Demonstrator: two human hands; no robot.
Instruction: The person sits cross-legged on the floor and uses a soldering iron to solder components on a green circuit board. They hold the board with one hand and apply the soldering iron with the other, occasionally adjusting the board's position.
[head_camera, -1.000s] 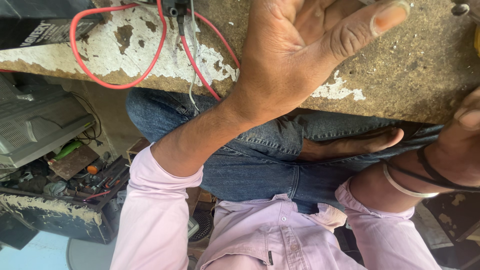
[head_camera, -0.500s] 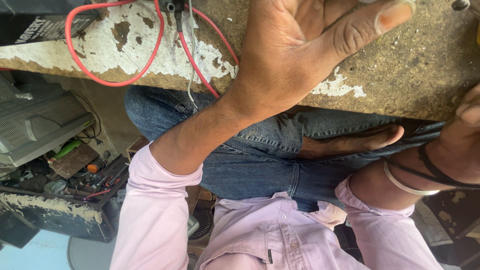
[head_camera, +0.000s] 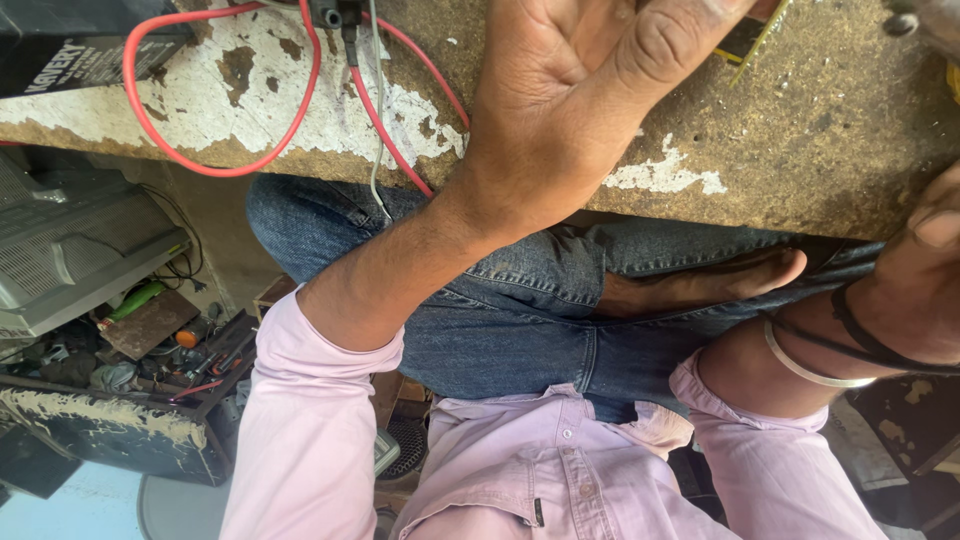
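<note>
My left hand (head_camera: 580, 90) reaches over a worn brown worktop (head_camera: 820, 130), palm towards me and fingers spread, their tips cut off by the top edge. Its thumb lies beside the corner of a small green circuit board (head_camera: 745, 40); nothing sits in the palm. My right hand (head_camera: 925, 270) is at the right edge below the worktop's rim, mostly out of frame, with black cords and a metal bangle (head_camera: 810, 365) on the wrist. Whether it holds anything is hidden. My crossed legs in blue jeans (head_camera: 520, 300) are under the worktop.
Red wires (head_camera: 300, 110) loop across the worktop's peeling white patch to a black clip, beside a black box (head_camera: 70, 45) at the top left. A grey device (head_camera: 60, 260) and a tray of tools (head_camera: 150, 340) sit low on the left.
My left hand has shifted up the frame, so its fingertips are now cut off. The small circuit board has come into view by the thumb. My right hand has barely moved.
</note>
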